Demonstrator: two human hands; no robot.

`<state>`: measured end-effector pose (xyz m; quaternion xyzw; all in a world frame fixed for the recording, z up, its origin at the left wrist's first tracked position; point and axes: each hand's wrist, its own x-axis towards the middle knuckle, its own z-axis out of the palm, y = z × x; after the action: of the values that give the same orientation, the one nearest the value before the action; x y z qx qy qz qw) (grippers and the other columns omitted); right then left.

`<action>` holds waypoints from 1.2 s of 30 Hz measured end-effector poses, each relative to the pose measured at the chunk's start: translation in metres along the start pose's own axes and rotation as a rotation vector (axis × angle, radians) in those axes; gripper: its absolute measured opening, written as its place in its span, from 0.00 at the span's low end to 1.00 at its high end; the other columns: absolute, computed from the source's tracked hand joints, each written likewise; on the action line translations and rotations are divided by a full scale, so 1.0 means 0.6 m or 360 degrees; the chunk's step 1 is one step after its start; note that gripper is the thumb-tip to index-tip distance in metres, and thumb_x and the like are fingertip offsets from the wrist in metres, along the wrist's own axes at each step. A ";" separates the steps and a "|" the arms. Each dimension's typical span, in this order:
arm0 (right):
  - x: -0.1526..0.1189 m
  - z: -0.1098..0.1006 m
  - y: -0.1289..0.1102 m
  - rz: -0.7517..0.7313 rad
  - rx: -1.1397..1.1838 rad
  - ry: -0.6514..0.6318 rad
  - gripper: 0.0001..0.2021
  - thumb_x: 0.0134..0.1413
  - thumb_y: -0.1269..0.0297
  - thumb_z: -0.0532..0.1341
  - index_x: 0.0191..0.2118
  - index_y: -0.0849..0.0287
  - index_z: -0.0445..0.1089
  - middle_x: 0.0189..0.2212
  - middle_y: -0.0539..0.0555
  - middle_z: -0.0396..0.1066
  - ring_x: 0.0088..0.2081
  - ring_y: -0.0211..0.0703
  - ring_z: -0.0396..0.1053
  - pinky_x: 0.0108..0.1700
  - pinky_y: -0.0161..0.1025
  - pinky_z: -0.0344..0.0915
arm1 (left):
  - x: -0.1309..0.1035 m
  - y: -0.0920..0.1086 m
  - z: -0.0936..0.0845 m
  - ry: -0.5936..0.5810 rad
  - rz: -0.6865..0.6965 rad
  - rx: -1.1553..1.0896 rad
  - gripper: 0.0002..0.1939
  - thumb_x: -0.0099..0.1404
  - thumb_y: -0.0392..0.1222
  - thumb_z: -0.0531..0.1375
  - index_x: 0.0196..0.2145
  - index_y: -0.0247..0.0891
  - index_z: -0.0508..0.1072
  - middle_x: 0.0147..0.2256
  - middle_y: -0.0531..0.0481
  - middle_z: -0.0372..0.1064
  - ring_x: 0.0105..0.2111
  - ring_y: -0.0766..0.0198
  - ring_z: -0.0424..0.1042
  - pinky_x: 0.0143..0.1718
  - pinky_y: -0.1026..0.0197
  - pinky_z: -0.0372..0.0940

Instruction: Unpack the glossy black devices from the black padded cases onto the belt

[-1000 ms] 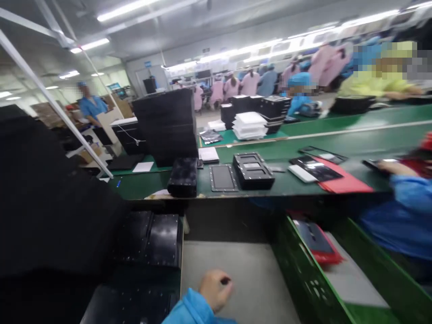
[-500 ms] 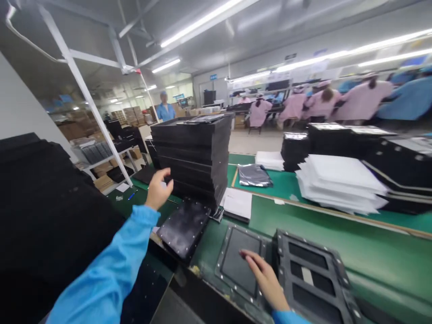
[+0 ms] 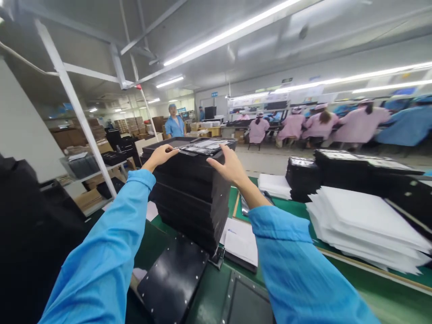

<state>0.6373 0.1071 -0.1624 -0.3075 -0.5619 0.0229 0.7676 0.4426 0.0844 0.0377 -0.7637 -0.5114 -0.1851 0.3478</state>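
Note:
A tall stack of black foam trays [image 3: 184,198] stands in front of me. On its top lies a flat black piece with silver and white patches [image 3: 204,146]. My left hand [image 3: 161,157] is at the top left of the stack, thumb and fingers closed at the near left edge of that piece; the exact thing between the fingertips is too small to make out. At the right edge of the stack top is my right hand [image 3: 231,167], thumb and fingers apart, close to the flat piece. Below lies a black panel with light studs [image 3: 173,279].
A second studded black panel [image 3: 248,299] lies on the green bench. White papers [image 3: 241,243], a pile of white foam sheets [image 3: 361,220] and further black stacks [image 3: 347,173] are to the right. A dark stack [image 3: 30,243] rises at left. Co-workers [image 3: 258,129] sit beyond.
Both hands have moved up to the top of the stack, the left from beside it and the right from above the bench panel. The view has tilted up.

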 end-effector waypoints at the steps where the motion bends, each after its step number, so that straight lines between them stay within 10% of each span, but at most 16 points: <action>1: 0.016 0.005 -0.003 0.0003 -0.0083 -0.0056 0.40 0.50 0.36 0.57 0.60 0.62 0.60 0.59 0.65 0.60 0.62 0.60 0.54 0.63 0.57 0.50 | 0.009 -0.001 0.002 0.0000 -0.0014 0.0044 0.26 0.60 0.64 0.56 0.37 0.37 0.74 0.40 0.44 0.74 0.41 0.56 0.70 0.45 0.58 0.61; 5: 0.065 0.006 -0.006 0.0033 -0.0370 -0.0245 0.34 0.48 0.38 0.61 0.53 0.61 0.70 0.52 0.63 0.68 0.56 0.62 0.61 0.59 0.57 0.54 | 0.050 0.003 0.017 -0.0032 0.0119 0.0155 0.29 0.58 0.68 0.55 0.35 0.37 0.76 0.36 0.44 0.73 0.41 0.53 0.70 0.46 0.54 0.59; 12: 0.084 0.001 0.011 0.0191 -0.0212 -0.0294 0.25 0.48 0.46 0.63 0.46 0.60 0.75 0.46 0.58 0.73 0.52 0.55 0.67 0.58 0.49 0.58 | 0.078 -0.024 0.024 -0.0604 0.0511 0.0032 0.37 0.50 0.64 0.64 0.53 0.43 0.71 0.48 0.44 0.65 0.48 0.49 0.66 0.49 0.54 0.60; 21: 0.056 -0.015 0.015 0.0522 0.0386 0.0055 0.27 0.48 0.53 0.62 0.52 0.63 0.69 0.54 0.59 0.67 0.59 0.55 0.61 0.62 0.52 0.53 | 0.025 -0.019 -0.028 -0.0261 0.0691 0.0015 0.19 0.59 0.50 0.61 0.45 0.37 0.75 0.41 0.48 0.63 0.43 0.58 0.65 0.49 0.55 0.59; 25: -0.026 -0.038 -0.051 0.0324 0.0696 0.0043 0.31 0.53 0.48 0.58 0.61 0.55 0.60 0.60 0.56 0.61 0.61 0.53 0.58 0.60 0.51 0.58 | -0.125 -0.027 -0.106 0.0079 0.0719 0.0041 0.18 0.61 0.53 0.58 0.42 0.40 0.76 0.36 0.49 0.62 0.39 0.59 0.65 0.46 0.54 0.60; 30: -0.148 -0.007 -0.128 0.0711 0.1477 -0.0303 0.33 0.54 0.41 0.54 0.61 0.54 0.58 0.52 0.58 0.70 0.51 0.53 0.69 0.48 0.48 0.69 | -0.409 -0.045 -0.183 0.0428 0.0548 0.0294 0.10 0.61 0.52 0.58 0.35 0.49 0.77 0.27 0.51 0.59 0.31 0.59 0.64 0.40 0.53 0.63; 36: -0.283 0.060 -0.190 0.1137 0.2182 -0.0849 0.28 0.43 0.50 0.64 0.51 0.56 0.68 0.38 0.54 0.76 0.42 0.54 0.74 0.44 0.46 0.72 | -0.681 -0.034 -0.161 0.0716 -0.0016 0.0461 0.06 0.57 0.45 0.64 0.35 0.54 0.78 0.40 0.50 0.65 0.47 0.54 0.66 0.59 0.44 0.56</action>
<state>0.5077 -0.0339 -0.2430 0.0856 -0.4550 0.6772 0.5718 0.2643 -0.2469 -0.1493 -0.6431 -0.4461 -0.2770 0.5574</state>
